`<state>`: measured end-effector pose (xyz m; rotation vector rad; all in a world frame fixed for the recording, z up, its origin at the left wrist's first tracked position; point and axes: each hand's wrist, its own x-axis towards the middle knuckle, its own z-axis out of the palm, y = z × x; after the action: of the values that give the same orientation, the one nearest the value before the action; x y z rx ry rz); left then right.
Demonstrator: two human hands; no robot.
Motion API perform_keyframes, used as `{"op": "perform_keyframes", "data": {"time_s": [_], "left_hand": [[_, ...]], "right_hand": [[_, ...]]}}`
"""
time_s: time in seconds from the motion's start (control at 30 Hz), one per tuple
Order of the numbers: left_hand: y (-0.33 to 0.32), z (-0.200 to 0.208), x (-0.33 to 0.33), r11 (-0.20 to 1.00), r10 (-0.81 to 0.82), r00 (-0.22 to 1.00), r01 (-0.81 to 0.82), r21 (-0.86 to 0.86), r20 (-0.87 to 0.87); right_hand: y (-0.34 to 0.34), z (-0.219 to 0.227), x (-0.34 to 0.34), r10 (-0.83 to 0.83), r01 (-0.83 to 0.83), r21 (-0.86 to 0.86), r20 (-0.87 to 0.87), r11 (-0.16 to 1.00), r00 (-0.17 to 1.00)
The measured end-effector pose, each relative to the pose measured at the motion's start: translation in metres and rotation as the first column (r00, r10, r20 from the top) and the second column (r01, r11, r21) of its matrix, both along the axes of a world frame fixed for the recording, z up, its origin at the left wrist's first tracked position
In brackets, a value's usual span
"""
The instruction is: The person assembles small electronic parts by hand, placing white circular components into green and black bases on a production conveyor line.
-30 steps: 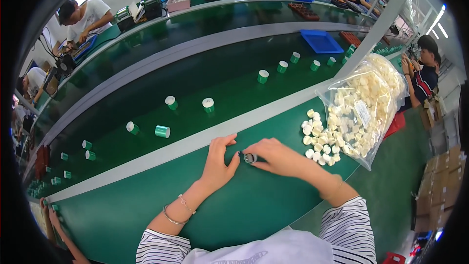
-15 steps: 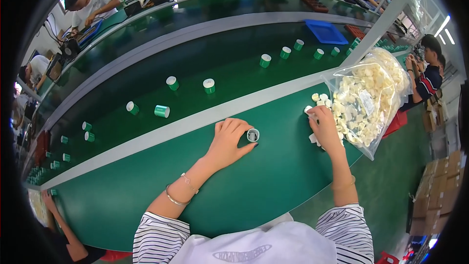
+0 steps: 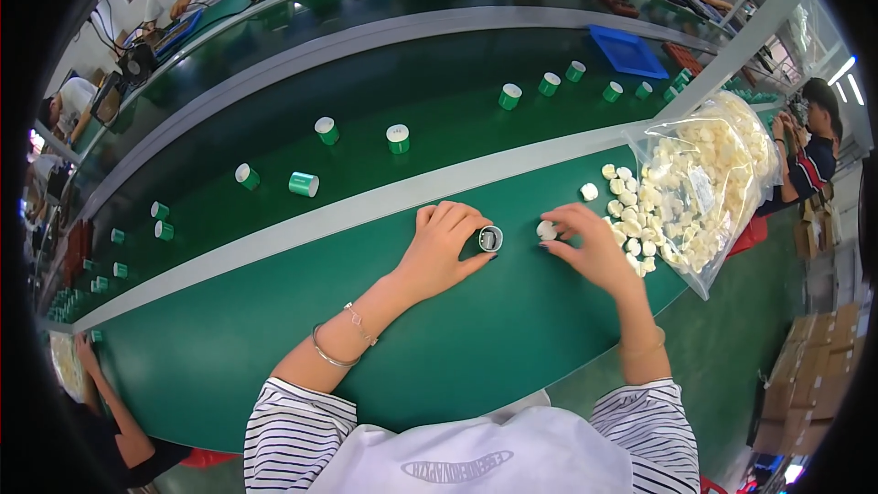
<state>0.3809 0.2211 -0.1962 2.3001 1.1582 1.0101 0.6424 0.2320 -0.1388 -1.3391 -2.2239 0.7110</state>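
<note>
My left hand [image 3: 443,249] is closed around a small cylinder [image 3: 491,239] standing on the green table. Its open top faces up, and something grey, too small to make out, shows inside. A short way to the right, my right hand [image 3: 593,249] pinches a round white cap [image 3: 546,230] between thumb and fingers, apart from the cylinder. Loose off-white caps [image 3: 627,199] lie in a heap beyond that hand, with one stray cap [image 3: 589,191] lying a little apart. They lie beside the mouth of a clear plastic bag [image 3: 718,174] full of similar caps.
Beyond a pale rail [image 3: 366,209] runs a dark green belt with several green cylinders with white tops [image 3: 398,138]; one cylinder [image 3: 304,185] lies on its side. A blue tray [image 3: 627,52] sits farther back. A grey post [image 3: 732,37] rises behind the bag. Co-workers sit around.
My right hand has moved left from the heap, carrying a white cap toward the cylinder. My left hand keeps its hold. The view has shifted slightly.
</note>
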Motion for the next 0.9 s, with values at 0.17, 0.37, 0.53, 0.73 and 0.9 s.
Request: {"op": "perform_keyframes", "data": {"time_s": [0.17,0.37,0.53,0.73,0.9], "left_hand": [[0.001,0.005,0.002,1.000,0.020,0.999,-0.020,-0.006,0.029],[0.003,0.000,0.002,0.999,0.009,1.000,-0.008,-0.046,0.020],[0.005,-0.003,0.007,0.997,0.030,0.997,-0.026,-0.070,0.066],[0.008,-0.005,0.010,0.997,0.022,0.996,-0.015,-0.079,0.086],[0.008,-0.008,0.009,0.997,0.033,0.995,-0.026,-0.079,0.090]], "right_hand": [[0.020,0.009,0.019,0.149,-0.149,-0.007,0.114,0.989,0.982],[0.025,0.005,0.000,0.182,-0.181,-0.020,0.074,0.983,0.980],[0.003,0.006,-0.049,0.079,-0.079,0.009,-0.199,0.997,0.977],[0.006,0.003,-0.054,0.044,-0.044,0.001,-0.076,0.999,0.996],[0.005,0.016,-0.061,0.033,-0.033,0.003,0.035,0.999,0.999]]}}
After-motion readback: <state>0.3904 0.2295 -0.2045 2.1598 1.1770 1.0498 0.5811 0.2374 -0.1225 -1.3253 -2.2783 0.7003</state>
